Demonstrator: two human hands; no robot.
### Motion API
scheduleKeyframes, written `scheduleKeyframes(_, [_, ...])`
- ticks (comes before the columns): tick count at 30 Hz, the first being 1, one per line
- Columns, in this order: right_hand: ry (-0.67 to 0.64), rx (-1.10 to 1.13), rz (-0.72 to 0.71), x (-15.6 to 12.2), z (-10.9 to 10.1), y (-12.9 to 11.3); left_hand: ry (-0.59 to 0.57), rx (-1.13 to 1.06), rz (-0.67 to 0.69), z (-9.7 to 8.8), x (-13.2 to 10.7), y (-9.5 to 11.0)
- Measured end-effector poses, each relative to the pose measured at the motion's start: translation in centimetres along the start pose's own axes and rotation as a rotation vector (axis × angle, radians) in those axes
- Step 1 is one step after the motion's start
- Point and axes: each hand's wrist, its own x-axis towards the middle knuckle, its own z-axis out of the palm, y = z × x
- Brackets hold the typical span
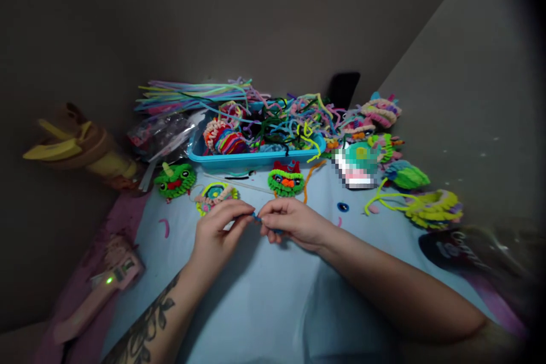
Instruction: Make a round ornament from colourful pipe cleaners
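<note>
Support surface: a light blue cloth [264,296]. Directly on it lie a blue tray [256,158] of pipe cleaners, a green owl figure [285,181], a green unicorn figure [174,179], and a pink glue gun [100,290] at the left edge.

We counted two hands [215,233], one blue tray [256,158] heaped with loose pipe cleaners, one pink glue gun [100,290], one dark phone [344,89], and three finished fuzzy creatures just before the tray [285,181].
</note>
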Motion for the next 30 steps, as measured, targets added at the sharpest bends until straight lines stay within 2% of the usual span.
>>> scheduleKeyframes(7, [0.201,-0.218,-0.141,0.7,0.7,0.6,-0.01,0.034,-0.059,0.4,-0.4,-0.5])
scheduleKeyframes(12, [0.361,-0.606,-0.415,0.2,0.6,1.1,0.004,-0.059,-0.183,1.1,-0.9,-0.4])
scheduleKeyframes(15, [0.375,-0.812,-0.56,-0.2,0.5,1.5,0.012,-0.15,-0.269,1.3,-0.9,-0.6])
scheduleKeyframes(18, [0.346,-0.861,-0.622,-0.3,0.4,1.9,-0.011,-0.209,-0.272,1.3,-0.7,-0.9])
scheduleKeyframes(20, [0.336,-0.81,-0.597,-0.2,0.4,2.0,-0.013,-0.184,-0.204,1.2,-0.6,-0.9])
scheduleKeyframes(23, [0.295,-0.564,-0.478,-0.1,0.4,1.7,0.025,-0.115,-0.105,0.9,-0.6,-0.8])
scheduleKeyframes(26, [0.198,-0.306,-0.309,0.1,0.3,1.1,0.054,-0.055,-0.068,0.4,-0.6,-0.6])
scheduleKeyframes(30, [0.103,-0.151,-0.14,0.2,0.1,0.5,0.01,0.004,-0.024,0.1,-0.7,-0.8])
